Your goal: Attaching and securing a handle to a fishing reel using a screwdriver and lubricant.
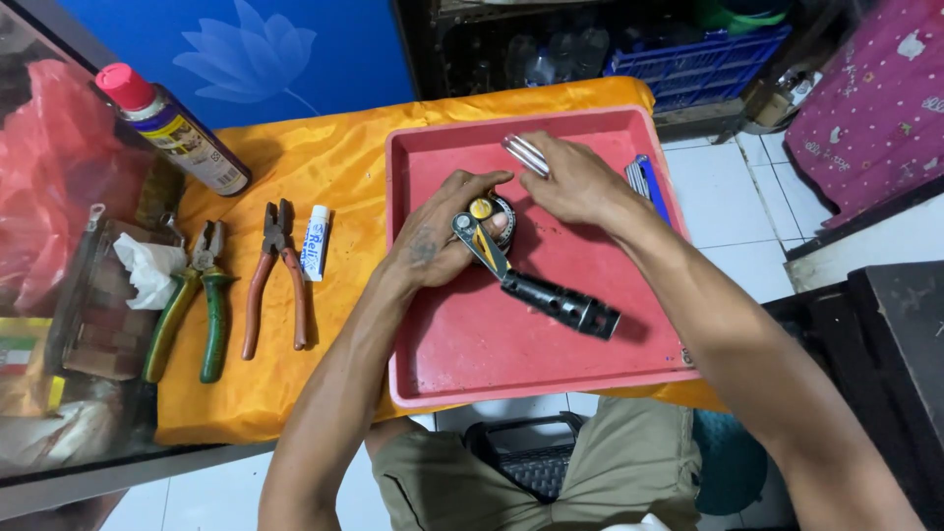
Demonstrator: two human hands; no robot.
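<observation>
Both my hands are over a red plastic tray (472, 364) on an orange-covered table. My left hand (442, 236) grips a small round metal part with a yellow centre (481, 208), and the head of a black-handled ratchet tool (556, 300) rests across it. That handle points toward the tray's near right. My right hand (575, 177) lies at the tray's far middle with its fingertips on a shiny silver metal piece (524, 153). Whether it grips the piece or only touches it is unclear.
Left of the tray lie green-handled pliers (192, 300), brown-handled pliers (275, 270) and a small white tube (316, 241). A red-capped spray can (172, 128) lies at the far left. Blue-handled tools (644, 182) sit at the tray's right rim. A purple cloth (875, 98) hangs right.
</observation>
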